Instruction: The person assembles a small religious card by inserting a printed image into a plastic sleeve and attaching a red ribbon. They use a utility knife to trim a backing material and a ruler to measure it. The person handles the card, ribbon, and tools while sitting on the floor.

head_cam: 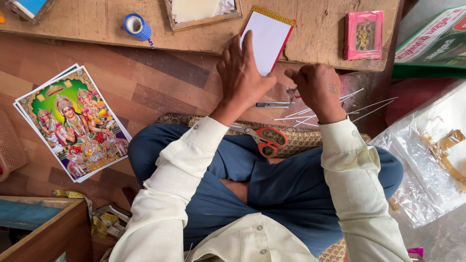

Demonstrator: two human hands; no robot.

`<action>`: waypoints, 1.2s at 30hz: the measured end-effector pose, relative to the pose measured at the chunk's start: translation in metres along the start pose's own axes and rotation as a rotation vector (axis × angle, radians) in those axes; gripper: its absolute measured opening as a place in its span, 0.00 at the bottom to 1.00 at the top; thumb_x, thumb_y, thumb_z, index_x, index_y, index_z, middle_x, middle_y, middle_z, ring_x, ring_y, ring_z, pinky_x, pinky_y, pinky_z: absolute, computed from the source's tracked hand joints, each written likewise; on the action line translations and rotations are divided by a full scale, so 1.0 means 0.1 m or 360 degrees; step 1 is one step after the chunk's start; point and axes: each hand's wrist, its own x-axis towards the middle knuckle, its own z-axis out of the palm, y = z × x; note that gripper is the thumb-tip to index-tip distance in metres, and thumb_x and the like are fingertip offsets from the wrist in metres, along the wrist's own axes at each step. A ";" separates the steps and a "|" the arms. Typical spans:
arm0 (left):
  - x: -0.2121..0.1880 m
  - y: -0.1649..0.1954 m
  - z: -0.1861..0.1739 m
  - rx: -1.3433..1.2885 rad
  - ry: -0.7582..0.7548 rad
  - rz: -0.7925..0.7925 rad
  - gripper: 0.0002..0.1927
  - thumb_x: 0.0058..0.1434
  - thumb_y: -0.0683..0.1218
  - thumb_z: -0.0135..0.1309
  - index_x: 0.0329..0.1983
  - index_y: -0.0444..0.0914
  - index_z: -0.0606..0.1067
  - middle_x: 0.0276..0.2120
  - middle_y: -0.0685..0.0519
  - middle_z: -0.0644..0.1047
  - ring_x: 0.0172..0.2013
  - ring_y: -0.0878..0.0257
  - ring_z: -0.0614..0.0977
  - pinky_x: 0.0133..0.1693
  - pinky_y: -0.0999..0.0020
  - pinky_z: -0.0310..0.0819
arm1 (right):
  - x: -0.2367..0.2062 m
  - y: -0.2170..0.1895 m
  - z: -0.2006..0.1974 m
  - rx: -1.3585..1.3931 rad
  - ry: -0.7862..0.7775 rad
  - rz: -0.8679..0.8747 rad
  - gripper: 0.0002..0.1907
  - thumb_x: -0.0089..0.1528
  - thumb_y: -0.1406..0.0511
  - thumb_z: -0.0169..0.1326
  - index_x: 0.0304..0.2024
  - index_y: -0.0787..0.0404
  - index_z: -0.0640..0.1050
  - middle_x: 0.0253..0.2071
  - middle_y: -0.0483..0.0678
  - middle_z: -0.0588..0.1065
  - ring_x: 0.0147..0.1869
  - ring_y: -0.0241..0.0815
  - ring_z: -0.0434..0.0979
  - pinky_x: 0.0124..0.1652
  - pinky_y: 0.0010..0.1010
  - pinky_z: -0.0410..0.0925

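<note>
Left hand (241,77), fingers spread wide, pressed flat on a white card with red-and-gold border (268,39) at upper centre, pinning it against the low wooden bench (315,34). Right hand (318,87) curled narrow just right, perhaps pinching a thin strip; grip hidden. Red-handled scissors (264,138) parked on lap, within reach.

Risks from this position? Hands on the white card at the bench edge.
1. The white card overhangs the bench edge under the left hand; it may slip off.
2. The scissors lie on the lap, blades toward the left forearm; a knee shift might drop them or nick the arm.
3. The utility knife and thin white strips lie loose by the right hand; a sweep could scatter them.
</note>
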 end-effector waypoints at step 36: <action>-0.21 0.19 0.17 -0.1363 0.0250 -0.0048 0.05 0.62 0.35 0.58 0.40 0.32 0.81 0.37 0.47 0.80 0.35 0.58 0.83 0.38 0.64 0.80 | -0.19 -0.57 0.03 0.2147 -0.0040 0.0043 0.20 0.71 0.73 0.51 0.66 0.71 0.70 0.54 0.55 0.77 0.52 0.42 0.81 0.53 0.32 0.75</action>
